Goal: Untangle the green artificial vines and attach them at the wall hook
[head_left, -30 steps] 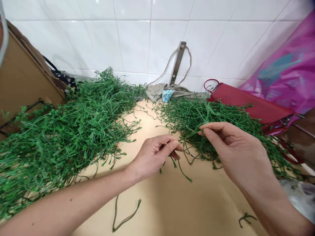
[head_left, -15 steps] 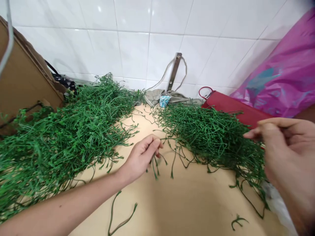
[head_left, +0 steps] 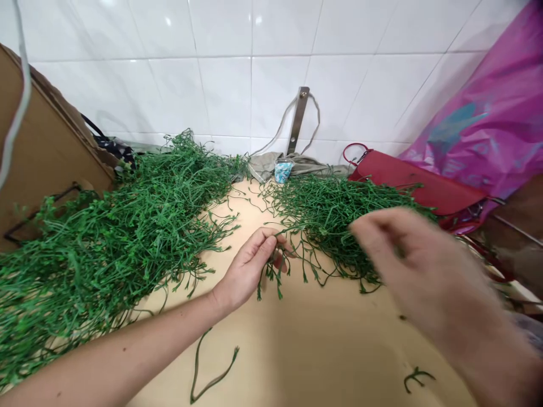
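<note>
My left hand (head_left: 250,268) is closed over the middle of the table (head_left: 322,345), pinching several thin green stems (head_left: 275,277) that hang below its fingers. My right hand (head_left: 411,265) is smeared by motion in front of the right-hand pile; its fingers are bent, and whether they hold anything cannot be made out. A big heap of green stems (head_left: 127,226) covers the table's left side. Another pile of green stems (head_left: 335,209) lies behind my right hand. One bent stem (head_left: 212,384) lies near the front edge of the view, and a small sprig (head_left: 418,377) at lower right.
Behind are a white tiled wall (head_left: 280,34), a metal bracket (head_left: 299,118) and a small blue-white cup (head_left: 283,170) beside grey cloth. A cardboard box (head_left: 46,130) stands at left. A red bag (head_left: 419,181) and a pink plastic bag (head_left: 479,124) are at right.
My right hand has moved left, nearer my left hand. My left hand keeps its pinch, with more stem ends showing beneath it. The view has shifted slightly.
</note>
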{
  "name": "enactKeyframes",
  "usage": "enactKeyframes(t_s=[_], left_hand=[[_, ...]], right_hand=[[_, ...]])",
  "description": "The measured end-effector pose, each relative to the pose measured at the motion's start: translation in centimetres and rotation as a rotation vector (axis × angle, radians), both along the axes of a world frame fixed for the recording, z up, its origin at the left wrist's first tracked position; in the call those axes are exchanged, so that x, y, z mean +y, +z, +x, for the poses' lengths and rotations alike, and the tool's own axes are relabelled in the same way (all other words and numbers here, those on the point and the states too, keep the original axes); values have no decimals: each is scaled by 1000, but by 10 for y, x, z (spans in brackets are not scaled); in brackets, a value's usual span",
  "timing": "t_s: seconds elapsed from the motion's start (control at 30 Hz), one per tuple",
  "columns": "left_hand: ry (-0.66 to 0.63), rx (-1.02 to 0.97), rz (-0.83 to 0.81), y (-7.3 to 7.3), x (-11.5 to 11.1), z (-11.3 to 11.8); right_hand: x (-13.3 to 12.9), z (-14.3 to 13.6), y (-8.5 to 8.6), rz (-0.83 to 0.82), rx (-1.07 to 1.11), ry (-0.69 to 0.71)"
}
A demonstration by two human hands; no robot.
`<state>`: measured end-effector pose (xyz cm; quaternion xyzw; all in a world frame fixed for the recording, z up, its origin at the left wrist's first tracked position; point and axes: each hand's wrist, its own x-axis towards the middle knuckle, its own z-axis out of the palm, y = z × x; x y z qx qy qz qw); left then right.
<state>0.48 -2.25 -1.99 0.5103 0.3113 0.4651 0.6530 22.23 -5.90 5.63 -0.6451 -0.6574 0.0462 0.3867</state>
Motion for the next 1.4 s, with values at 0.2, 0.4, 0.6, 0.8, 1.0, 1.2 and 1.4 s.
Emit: enactKeyframes(t_s=[0.2, 0.4, 0.6, 0.8, 1.0, 1.2, 1.4], left_hand=[[-85, 232, 120, -2, -4, -4], [124, 593, 541, 11, -2, -13], [12, 479, 502, 11, -4, -8], [69, 116, -38, 3, 0, -3], [37, -281, -626, 11, 1, -2], [-31, -341, -676, 15, 1, -6], [-196, -380, -614, 7, 1, -8]], right_hand=[[11, -48, -49, -441, 465, 319], [6, -51, -63, -200, -74, 387], [-2, -66, -58, -345, -17, 447], [-10, -72, -70, -73, -198, 424], [-9, -77, -87, 173, -450, 436], [2, -69, -77, 259, -293, 665], [9, -50, -67, 89, -124, 829]])
